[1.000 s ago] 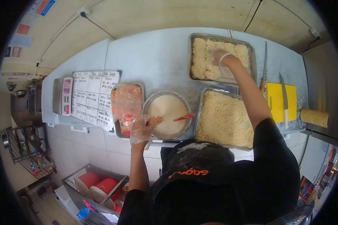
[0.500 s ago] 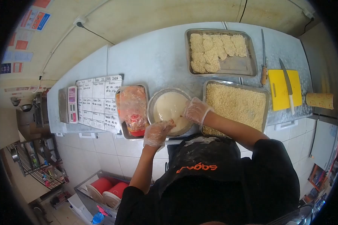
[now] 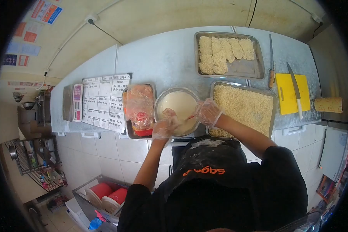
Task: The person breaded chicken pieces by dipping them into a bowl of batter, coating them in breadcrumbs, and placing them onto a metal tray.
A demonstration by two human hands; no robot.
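Observation:
Both hands wear clear plastic gloves and work at a round metal bowl (image 3: 157, 101) of white batter (image 3: 178, 101). My left hand (image 3: 163, 128) is closed over the bowl's near left side, on a wet piece of meat (image 3: 169, 113) that looks raw and pinkish. At the right rim, my right hand (image 3: 208, 112) has its fingers bent together, with a reddish bit showing at their tips over the batter. The stretch between the hands is blurred and coated white. Left of the bowl, a metal tray (image 3: 154, 92) holds plastic-covered raw meat (image 3: 140, 102).
A tray of pale crumbs (image 3: 243, 108) adjoins the bowl on the right. Behind it stands a tray (image 3: 247, 71) with crumb-coated pieces (image 3: 216, 54). A knife (image 3: 295, 87) lies on a yellow cutting board (image 3: 286, 98), beside a long sharpening rod (image 3: 271, 58). A scale (image 3: 77, 102) and written chart (image 3: 104, 100) are left.
My left hand has risen slightly over the bowl, and the pinkish piece shows above its fingers. The right hand has shifted slightly right. The whole view has moved a little.

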